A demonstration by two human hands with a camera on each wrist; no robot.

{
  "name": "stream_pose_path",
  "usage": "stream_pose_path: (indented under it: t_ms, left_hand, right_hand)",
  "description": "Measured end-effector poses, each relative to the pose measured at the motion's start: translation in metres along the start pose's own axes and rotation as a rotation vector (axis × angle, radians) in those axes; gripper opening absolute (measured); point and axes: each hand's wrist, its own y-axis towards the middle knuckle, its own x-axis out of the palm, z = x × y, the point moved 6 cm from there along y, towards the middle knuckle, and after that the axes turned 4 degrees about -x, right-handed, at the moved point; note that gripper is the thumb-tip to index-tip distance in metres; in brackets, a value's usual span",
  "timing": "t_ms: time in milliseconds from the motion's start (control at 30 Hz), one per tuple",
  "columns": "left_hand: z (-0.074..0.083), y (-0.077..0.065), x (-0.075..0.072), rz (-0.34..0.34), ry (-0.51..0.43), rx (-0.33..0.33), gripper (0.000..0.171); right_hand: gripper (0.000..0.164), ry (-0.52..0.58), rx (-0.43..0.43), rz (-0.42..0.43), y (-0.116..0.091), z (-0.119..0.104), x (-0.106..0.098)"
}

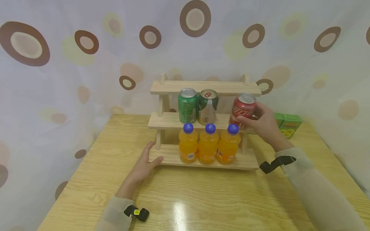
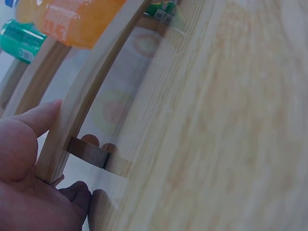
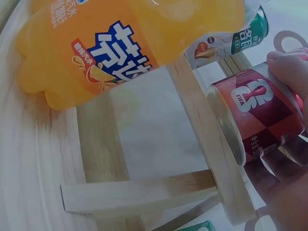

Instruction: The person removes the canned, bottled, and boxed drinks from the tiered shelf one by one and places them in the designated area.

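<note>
Table [image 1: 214,192] fronts circle-patterned backdrop [image 1: 188,57]; right grip [image 1: 264,123] holds red can [image 1: 242,109], left grip [image 1: 144,166] apparently pinches wooden shelf [image 1: 202,87].

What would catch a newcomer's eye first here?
Likely the three orange plastic bottles with blue caps, in a row on the bottom shelf of the pale wooden rack. Then the red metal can in the bare right hand, at the middle shelf's right end. After that, large brown-rimmed circles on the pale backdrop behind.

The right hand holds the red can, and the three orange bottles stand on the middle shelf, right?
Not quite: the head view shows the three orange bottles on the bottom shelf. The right hand does hold the red can.
</note>
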Motion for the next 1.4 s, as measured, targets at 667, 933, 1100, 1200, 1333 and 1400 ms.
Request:
stream_pose_path:
  t_ms: [667,933,1100,1200,1333,1400]
  left_hand:
    - [0.001,-0.001,0.000,-0.010,-0.010,0.002,0.078]
    - [-0.004,0.004,0.001,-0.009,-0.010,0.014,0.078]
    - [-0.021,0.012,0.000,0.010,0.003,0.025,0.080]
    - [-0.028,0.015,0.000,0.021,0.019,0.030,0.081]
    - [-0.030,0.016,-0.001,0.020,0.021,0.036,0.082]
    - [-0.029,0.015,0.000,0.015,0.018,0.037,0.082]
  right_hand:
    - [0.055,-0.095,0.048,0.073,-0.016,0.010,-0.037]
    - [0.055,-0.087,0.063,0.091,-0.024,0.013,-0.053]
    - [0.052,-0.043,0.074,0.127,-0.029,0.016,-0.068]
    - [0.053,0.009,0.092,0.151,-0.033,0.019,-0.077]
    - [0.055,-0.010,0.107,0.167,-0.037,0.024,-0.086]
    - [0.057,-0.062,0.115,0.149,-0.041,0.028,-0.088]
